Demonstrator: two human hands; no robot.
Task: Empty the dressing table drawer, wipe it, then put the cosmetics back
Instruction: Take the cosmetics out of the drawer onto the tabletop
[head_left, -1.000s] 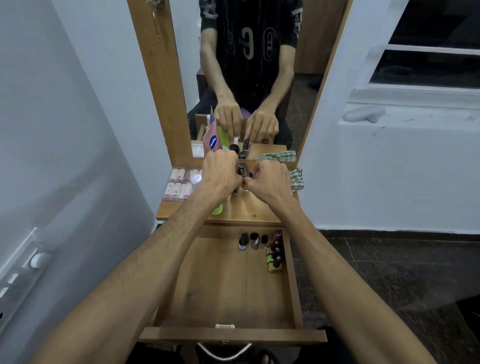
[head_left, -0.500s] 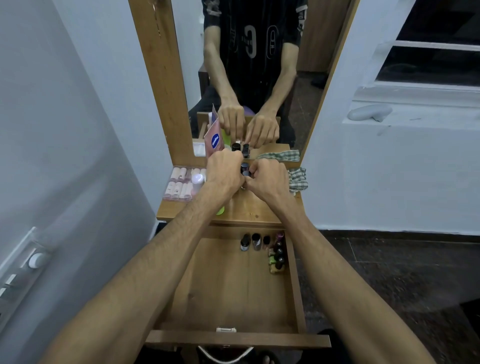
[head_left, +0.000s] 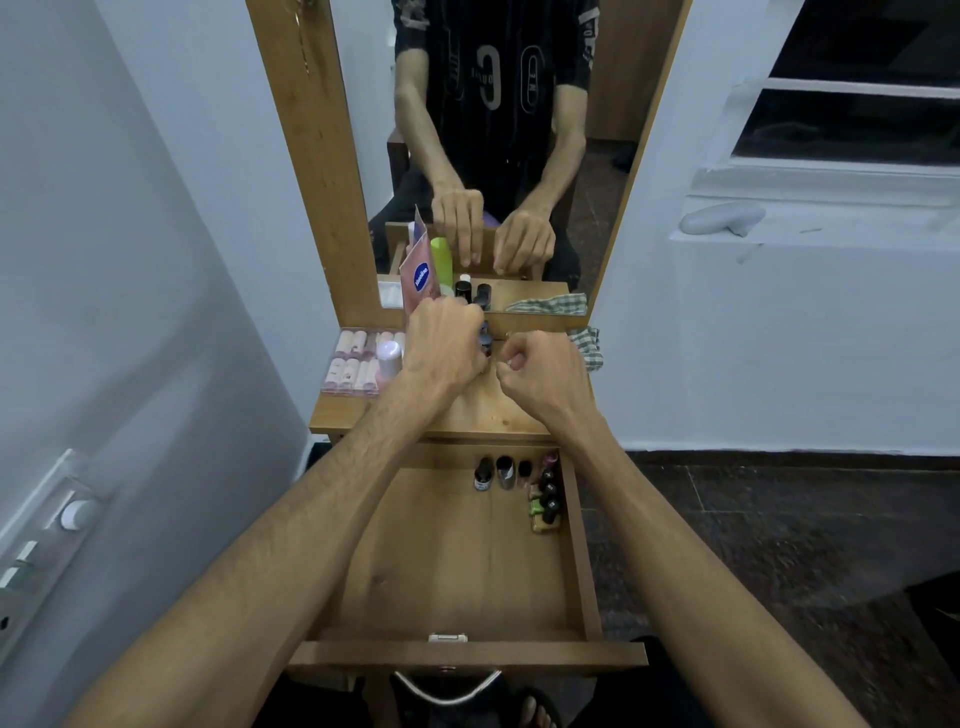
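Observation:
My left hand (head_left: 444, 343) is on the dressing table top (head_left: 493, 410), fingers curled round a small dark bottle (head_left: 485, 338) by the mirror's foot. My right hand (head_left: 540, 371) hovers just to its right, curled into a loose fist with nothing visible in it. Below, the open wooden drawer (head_left: 457, 561) has three small dark bottles (head_left: 504, 472) standing at its back. A row of nail polish bottles (head_left: 545, 501) lines its right wall. A checked cloth (head_left: 587, 345) lies at the top's right edge.
A pink tube (head_left: 418, 278) and a green bottle (head_left: 440, 260) lean against the mirror. A clear case of lipsticks (head_left: 350, 361) and a pink white-capped bottle (head_left: 388, 358) sit at the top's left. The drawer's front rail (head_left: 467, 657) is nearest me; a switch panel (head_left: 47, 540) hangs on the left wall.
My two hands were pressed together over the small bottles; my right hand has now drawn a little to the right, away from the left. The drawer's contents are unchanged.

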